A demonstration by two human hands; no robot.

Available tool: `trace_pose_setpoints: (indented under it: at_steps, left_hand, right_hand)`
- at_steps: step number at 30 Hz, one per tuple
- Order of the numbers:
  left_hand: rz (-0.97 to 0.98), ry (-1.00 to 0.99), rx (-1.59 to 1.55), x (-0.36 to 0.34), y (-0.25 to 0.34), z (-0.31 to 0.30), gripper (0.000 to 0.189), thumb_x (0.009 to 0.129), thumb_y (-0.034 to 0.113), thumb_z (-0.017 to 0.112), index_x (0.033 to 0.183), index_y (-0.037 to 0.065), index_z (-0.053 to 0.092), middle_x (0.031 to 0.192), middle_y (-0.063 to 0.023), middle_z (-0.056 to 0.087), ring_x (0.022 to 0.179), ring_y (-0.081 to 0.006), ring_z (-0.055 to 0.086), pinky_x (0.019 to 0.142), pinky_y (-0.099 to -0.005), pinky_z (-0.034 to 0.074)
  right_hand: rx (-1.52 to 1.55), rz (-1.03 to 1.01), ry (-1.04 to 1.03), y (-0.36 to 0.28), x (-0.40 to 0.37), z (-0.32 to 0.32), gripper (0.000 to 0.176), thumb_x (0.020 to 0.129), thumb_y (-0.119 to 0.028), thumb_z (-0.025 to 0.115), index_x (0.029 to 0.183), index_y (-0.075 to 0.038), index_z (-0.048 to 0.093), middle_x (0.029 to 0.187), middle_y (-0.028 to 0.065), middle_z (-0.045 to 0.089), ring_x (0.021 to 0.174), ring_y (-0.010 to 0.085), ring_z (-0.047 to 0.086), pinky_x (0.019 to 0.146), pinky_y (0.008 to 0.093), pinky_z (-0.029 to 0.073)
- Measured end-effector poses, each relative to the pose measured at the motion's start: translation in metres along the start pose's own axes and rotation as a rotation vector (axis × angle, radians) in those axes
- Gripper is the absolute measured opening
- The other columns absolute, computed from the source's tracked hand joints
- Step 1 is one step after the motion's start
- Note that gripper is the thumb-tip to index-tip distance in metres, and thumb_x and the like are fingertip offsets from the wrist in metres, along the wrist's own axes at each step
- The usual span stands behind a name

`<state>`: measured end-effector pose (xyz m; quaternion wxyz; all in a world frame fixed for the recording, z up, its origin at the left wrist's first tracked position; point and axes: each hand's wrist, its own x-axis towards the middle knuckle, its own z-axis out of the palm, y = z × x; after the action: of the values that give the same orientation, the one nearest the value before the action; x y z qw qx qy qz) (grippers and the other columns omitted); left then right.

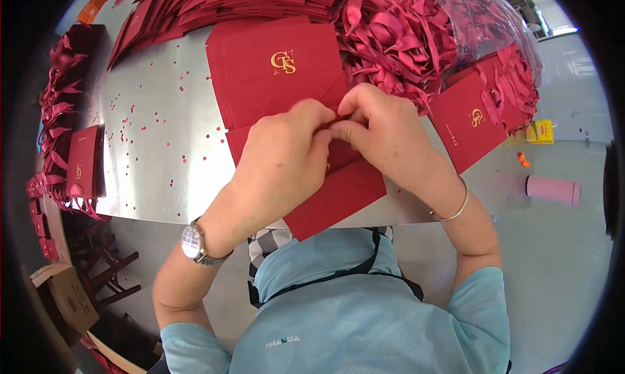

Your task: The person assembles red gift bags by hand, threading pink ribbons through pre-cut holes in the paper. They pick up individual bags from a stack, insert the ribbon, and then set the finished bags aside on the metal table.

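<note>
A flat red paper bag (338, 201) lies in front of me, one corner jutting past the table's near edge. My left hand (283, 156) is closed over its upper part, thumb and index finger pinched. From the other side my right hand (381, 126) pinches at the same spot, its fingertips meeting those of the left. A bit of red shows between the fingers; I cannot tell if it is ribbon or the bag's edge. The hands mostly hide this bag's gold logo. Just beyond them lie more flat red bags (254, 55), the top one with a gold logo.
A heap of red ribbons (394, 39) lies behind my right hand, beside clear plastic wrap (485, 22). Stacked bags (254, 3) line the back. Ribboned bags (83, 159) stand at left; another logo bag (465, 123) lies right. Small red dots litter the metal table (150, 172).
</note>
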<state>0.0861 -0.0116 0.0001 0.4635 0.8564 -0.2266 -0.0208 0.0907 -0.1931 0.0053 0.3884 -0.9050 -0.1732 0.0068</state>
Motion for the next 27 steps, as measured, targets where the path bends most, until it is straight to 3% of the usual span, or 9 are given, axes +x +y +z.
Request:
trace_pose_setpoints:
  at_steps: [3, 6, 8, 12, 13, 14, 20, 23, 27]
  left_hand:
    - [-0.186, -0.028, -0.251, 0.002, -0.004, -0.014, 0.017, 0.094, -0.001, 0.054, 0.103, -0.004, 0.067, 0.088, -0.0047, 0.070, 0.086, -0.0084, 0.062, 0.077, -0.0247, 0.051]
    - [-0.258, -0.350, -0.257, 0.020, -0.001, -0.034, 0.018, 0.093, -0.002, 0.054, 0.103, -0.003, 0.069, 0.090, -0.0049, 0.070, 0.085, -0.0084, 0.062, 0.077, -0.0238, 0.051]
    - [-0.279, -0.403, -0.280, 0.029, -0.002, -0.034, 0.018, 0.091, -0.003, 0.056, 0.103, -0.003, 0.070, 0.091, -0.0032, 0.070, 0.084, -0.0087, 0.062, 0.076, -0.0243, 0.051]
    - [-0.119, -0.426, -0.224, 0.032, -0.003, -0.027, 0.015, 0.084, 0.003, 0.063, 0.097, 0.000, 0.070, 0.083, -0.0138, 0.070, 0.072, -0.0234, 0.067, 0.069, -0.0315, 0.053]
    - [-0.002, -0.430, -0.135, 0.032, -0.001, -0.026, 0.014, 0.083, 0.002, 0.064, 0.096, 0.000, 0.069, 0.082, -0.0162, 0.069, 0.071, -0.0275, 0.066, 0.067, -0.0321, 0.053]
    - [0.030, -0.432, -0.015, 0.033, 0.003, -0.028, 0.008, 0.082, 0.001, 0.063, 0.089, -0.003, 0.066, 0.081, -0.0203, 0.067, 0.071, -0.0362, 0.065, 0.066, -0.0369, 0.053]
    - [0.260, -0.337, 0.253, 0.019, -0.017, -0.014, 0.010, 0.082, -0.006, 0.058, 0.090, -0.003, 0.061, 0.082, -0.0181, 0.065, 0.080, -0.0368, 0.065, 0.069, -0.0410, 0.053]
    - [0.134, -0.315, 0.209, 0.017, -0.018, -0.017, 0.014, 0.077, -0.004, 0.057, 0.089, -0.001, 0.061, 0.086, -0.0196, 0.064, 0.084, -0.0398, 0.063, 0.075, -0.0459, 0.052]
    - [0.058, -0.035, 0.242, 0.021, -0.032, -0.032, 0.006, 0.084, 0.000, 0.057, 0.089, 0.000, 0.062, 0.084, -0.0196, 0.064, 0.083, -0.0392, 0.063, 0.074, -0.0455, 0.051]
  right_hand:
    - [-0.140, -0.062, 0.068, -0.004, -0.014, 0.002, 0.030, 0.080, -0.018, 0.075, 0.093, -0.001, 0.053, 0.077, 0.0146, 0.066, 0.069, 0.0337, 0.066, 0.058, 0.0421, 0.051]
    - [-0.131, -0.114, 0.149, -0.009, -0.021, 0.005, 0.032, 0.073, -0.013, 0.082, 0.092, -0.004, 0.057, 0.072, 0.0103, 0.066, 0.062, 0.0231, 0.067, 0.056, 0.0307, 0.051]
    - [-0.116, -0.115, 0.135, -0.010, -0.023, 0.004, 0.032, 0.076, -0.016, 0.080, 0.092, -0.004, 0.055, 0.073, 0.0107, 0.066, 0.065, 0.0270, 0.067, 0.056, 0.0354, 0.051]
    - [-0.017, -0.114, 0.083, -0.013, -0.027, 0.004, 0.033, 0.079, -0.020, 0.077, 0.093, -0.004, 0.052, 0.074, 0.0110, 0.064, 0.068, 0.0311, 0.066, 0.056, 0.0398, 0.050]
    - [-0.043, -0.093, 0.110, -0.013, -0.029, 0.006, 0.034, 0.072, -0.013, 0.083, 0.094, -0.004, 0.058, 0.072, 0.0098, 0.066, 0.063, 0.0215, 0.068, 0.056, 0.0302, 0.051]
    - [-0.041, -0.093, 0.110, -0.013, -0.029, 0.005, 0.034, 0.072, -0.013, 0.083, 0.094, -0.004, 0.058, 0.072, 0.0098, 0.066, 0.063, 0.0215, 0.068, 0.056, 0.0302, 0.051]
    - [-0.063, 0.001, -0.033, -0.007, -0.029, 0.009, 0.029, 0.079, -0.010, 0.075, 0.099, -0.004, 0.054, 0.068, 0.0108, 0.063, 0.062, 0.0276, 0.065, 0.057, 0.0379, 0.049]
    - [-0.171, 0.011, -0.088, -0.004, -0.027, 0.010, 0.026, 0.081, -0.009, 0.069, 0.101, -0.004, 0.053, 0.068, 0.0112, 0.064, 0.064, 0.0304, 0.065, 0.058, 0.0423, 0.048]
    - [-0.213, 0.048, -0.148, 0.006, -0.028, 0.009, 0.027, 0.080, -0.009, 0.064, 0.104, -0.004, 0.054, 0.069, 0.0102, 0.064, 0.065, 0.0307, 0.065, 0.059, 0.0441, 0.048]
